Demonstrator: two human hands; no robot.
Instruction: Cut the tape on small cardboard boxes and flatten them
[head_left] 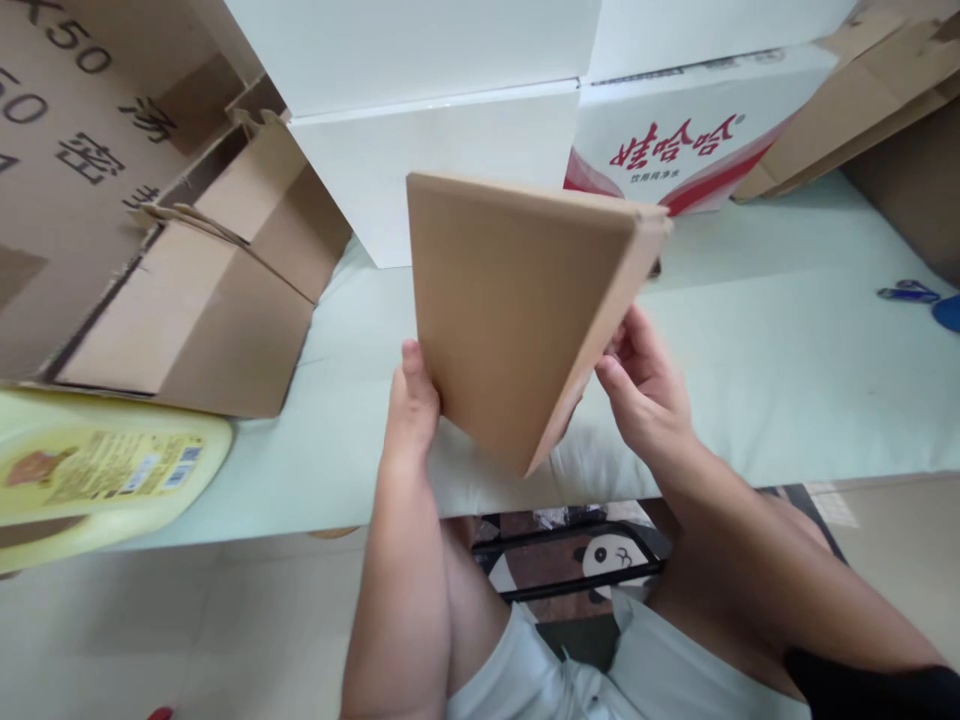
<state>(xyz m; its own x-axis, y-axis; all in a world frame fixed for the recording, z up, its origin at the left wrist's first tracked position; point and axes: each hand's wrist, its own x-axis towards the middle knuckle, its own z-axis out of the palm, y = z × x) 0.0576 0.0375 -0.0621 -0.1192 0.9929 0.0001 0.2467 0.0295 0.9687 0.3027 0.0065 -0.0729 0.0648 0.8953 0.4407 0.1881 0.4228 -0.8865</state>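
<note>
A flat brown cardboard box [517, 300] is held up tilted in front of me, above the pale green cloth. My left hand [412, 400] is closed on its left edge, thumb upright at the side and fingers hidden behind the box. On the right, my right hand [649, 385] is curled with thumb and fingers together at the box's narrow side. Some of those fingertips are hidden by the box, and that side is slightly blurred. Behind the cardboard box, a small dark object partly shows near its upper right corner.
Pale green cloth [750, 380] covers the surface. White cartons [450, 140] stand behind, one with red print [675, 150]. Left are open brown cartons [232, 310] and a yellow jug [150, 470]. Blue-handled scissors or a similar tool [911, 291] lie far right.
</note>
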